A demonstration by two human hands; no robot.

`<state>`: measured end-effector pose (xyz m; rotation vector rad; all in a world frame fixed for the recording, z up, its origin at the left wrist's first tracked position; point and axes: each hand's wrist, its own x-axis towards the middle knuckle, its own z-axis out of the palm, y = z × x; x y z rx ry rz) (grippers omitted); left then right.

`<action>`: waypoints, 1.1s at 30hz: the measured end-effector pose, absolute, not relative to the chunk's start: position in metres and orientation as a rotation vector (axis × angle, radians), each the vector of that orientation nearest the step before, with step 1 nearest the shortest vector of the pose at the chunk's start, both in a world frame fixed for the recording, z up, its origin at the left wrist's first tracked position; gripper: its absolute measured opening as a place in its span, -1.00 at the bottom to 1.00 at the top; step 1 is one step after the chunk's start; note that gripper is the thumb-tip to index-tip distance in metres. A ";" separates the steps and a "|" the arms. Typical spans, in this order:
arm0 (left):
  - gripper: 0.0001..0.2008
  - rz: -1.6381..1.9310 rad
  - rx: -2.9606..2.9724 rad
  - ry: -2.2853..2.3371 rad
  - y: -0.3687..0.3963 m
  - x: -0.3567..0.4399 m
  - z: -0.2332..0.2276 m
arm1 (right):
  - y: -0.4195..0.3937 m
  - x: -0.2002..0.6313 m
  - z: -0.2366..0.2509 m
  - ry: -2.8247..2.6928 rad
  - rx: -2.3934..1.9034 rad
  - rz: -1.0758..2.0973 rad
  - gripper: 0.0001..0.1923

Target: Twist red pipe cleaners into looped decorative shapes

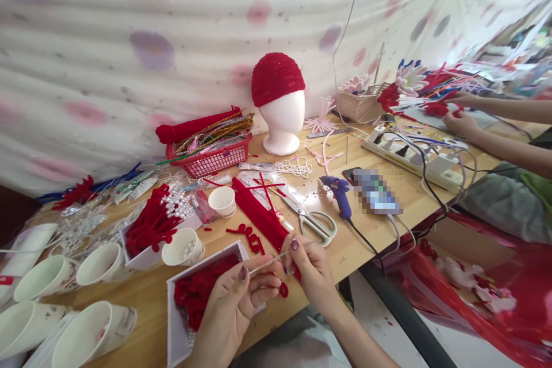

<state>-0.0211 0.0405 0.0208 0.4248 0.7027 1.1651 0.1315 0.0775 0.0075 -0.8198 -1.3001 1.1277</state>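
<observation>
Grip: left hand and right hand, at lower centre of the frame, pinch a thin wire between fingertips over the desk. One red loop hangs there; many pieces wait in the white box.

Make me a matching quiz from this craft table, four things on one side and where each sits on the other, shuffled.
1 red cap
2 scissors
3 glue gun
4 thin stick

A between both hands
B on the foam head
C beside the phone
D flat on the table, right of the red stems

Pairs: 1-B, 2-D, 3-C, 4-A
</observation>
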 end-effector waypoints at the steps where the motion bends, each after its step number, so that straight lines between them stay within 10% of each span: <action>1: -0.69 1.170 0.429 0.728 0.040 -0.020 0.020 | 0.077 0.133 0.008 -1.297 -0.817 1.127 -0.42; 33: -0.67 1.313 0.559 1.131 0.035 -0.022 0.036 | 0.076 0.129 0.014 -1.391 -0.828 1.070 -0.42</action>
